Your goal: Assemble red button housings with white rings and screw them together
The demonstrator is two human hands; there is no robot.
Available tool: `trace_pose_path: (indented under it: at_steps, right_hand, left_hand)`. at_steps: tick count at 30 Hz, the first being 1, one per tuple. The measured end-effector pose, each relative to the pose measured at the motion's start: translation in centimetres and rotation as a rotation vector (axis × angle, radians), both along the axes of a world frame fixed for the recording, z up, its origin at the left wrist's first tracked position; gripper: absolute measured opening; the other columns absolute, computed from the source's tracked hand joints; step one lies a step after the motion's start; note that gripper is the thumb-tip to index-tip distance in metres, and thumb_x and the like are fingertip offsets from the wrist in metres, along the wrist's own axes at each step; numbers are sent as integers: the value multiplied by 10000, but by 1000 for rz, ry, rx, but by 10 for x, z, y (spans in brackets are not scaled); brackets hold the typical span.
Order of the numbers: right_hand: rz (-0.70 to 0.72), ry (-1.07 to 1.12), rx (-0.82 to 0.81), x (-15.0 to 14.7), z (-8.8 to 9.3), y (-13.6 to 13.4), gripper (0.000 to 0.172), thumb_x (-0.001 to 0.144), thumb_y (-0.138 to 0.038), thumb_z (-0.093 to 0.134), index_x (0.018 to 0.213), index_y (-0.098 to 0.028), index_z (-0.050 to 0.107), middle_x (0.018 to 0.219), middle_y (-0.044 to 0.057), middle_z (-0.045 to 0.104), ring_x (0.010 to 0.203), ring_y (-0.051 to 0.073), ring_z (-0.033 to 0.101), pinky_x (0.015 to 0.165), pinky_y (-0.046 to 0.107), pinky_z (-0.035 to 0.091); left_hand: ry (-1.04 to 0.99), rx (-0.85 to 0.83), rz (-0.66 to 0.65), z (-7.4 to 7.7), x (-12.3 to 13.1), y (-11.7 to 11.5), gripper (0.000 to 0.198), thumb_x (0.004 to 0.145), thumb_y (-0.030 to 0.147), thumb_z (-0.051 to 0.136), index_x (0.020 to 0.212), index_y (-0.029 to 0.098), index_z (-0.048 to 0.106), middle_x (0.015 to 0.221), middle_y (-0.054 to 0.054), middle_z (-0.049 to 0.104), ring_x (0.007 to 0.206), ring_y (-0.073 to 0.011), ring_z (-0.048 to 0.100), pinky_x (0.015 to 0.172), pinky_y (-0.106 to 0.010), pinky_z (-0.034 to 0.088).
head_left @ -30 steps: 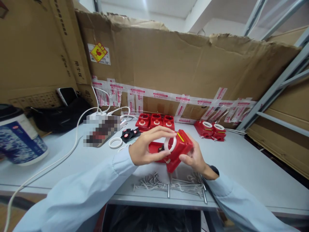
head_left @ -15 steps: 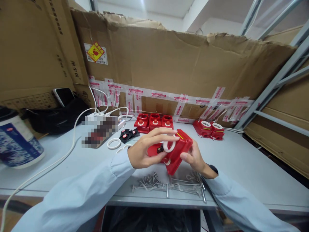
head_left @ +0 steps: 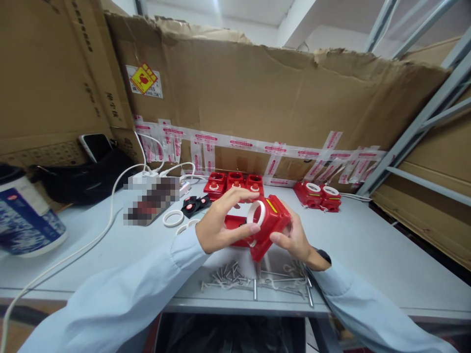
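Both hands grip a red housing (head_left: pixel 273 226) lifted just above the grey table (head_left: pixel 368 255): the left hand (head_left: pixel 217 229) pinches the white ring (head_left: pixel 255 214) seated on its face, and the right hand (head_left: pixel 293 239) clasps its far side. A heap of metal screws (head_left: pixel 253 282) lies just in front of them at the table edge. Behind them stand three red units (head_left: pixel 235 183) and two ringed ones (head_left: pixel 320 194) (all against the cardboard wall (head_left: pixel 279 98)), with a loose white ring (head_left: pixel 172 218) and black pieces (head_left: pixel 195 205) to the left.

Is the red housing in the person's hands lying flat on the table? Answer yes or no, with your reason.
No: the left hand and right hand hold the red housing tilted above the table.
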State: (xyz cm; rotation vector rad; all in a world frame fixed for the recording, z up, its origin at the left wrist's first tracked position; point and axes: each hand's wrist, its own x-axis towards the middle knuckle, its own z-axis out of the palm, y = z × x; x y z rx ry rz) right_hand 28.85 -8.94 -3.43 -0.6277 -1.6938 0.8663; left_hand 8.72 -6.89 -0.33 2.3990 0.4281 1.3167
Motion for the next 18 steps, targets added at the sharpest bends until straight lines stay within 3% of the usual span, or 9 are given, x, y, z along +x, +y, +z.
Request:
trace_pose_path:
  at_steps: [3, 6, 9, 12, 18]
  right_hand:
    - [-11, -4, -6, 1, -1, 1, 561, 665, -428, 688, 1130, -196, 476, 998, 58, 617, 885, 187, 598, 779, 302, 484]
    - [-40, -21, -1, 1, 0, 1, 503, 672, -471, 665, 1062, -193, 511, 935, 48, 629, 838, 185, 596, 751, 304, 491]
    - [-41, -26, -2, 0, 2, -1, 512, 661, -457, 676, 1064, -192, 505, 950, 55, 624, 838, 187, 593, 749, 305, 491]
    - [-16, -15, -19, -1, 2, -2, 558, 656, -430, 689, 1115, -191, 479, 986, 63, 617, 856, 186, 592, 758, 302, 485]
    - [3, -22, -61, 2, -1, 1, 496, 663, -513, 651, 1014, -177, 548, 843, 36, 636, 766, 178, 584, 675, 288, 487]
  left_hand:
    - [48, 81, -77, 0, 0, 1, 414, 781, 174, 610, 1186, 171, 523, 1164, -118, 565, 1095, -223, 514, 943, -402, 435]
    - [61, 156, -163, 1, 0, 1, 463, 784, 105, 570, 1234, 180, 494, 1238, -120, 533, 1215, -235, 428, 1028, -432, 359]
    - [9, 58, -60, 0, 1, 1, 554, 749, 237, 660, 1263, 177, 462, 1229, -128, 534, 1151, -249, 473, 985, -438, 398]
    - [-12, -18, 36, -2, 1, 1, 422, 769, 300, 647, 1154, 161, 548, 1085, -111, 601, 978, -212, 563, 864, -388, 477]
    - [39, 215, -75, 2, -1, -1, 469, 733, 156, 663, 1185, 160, 537, 1112, -121, 577, 1046, -200, 551, 900, -345, 477]
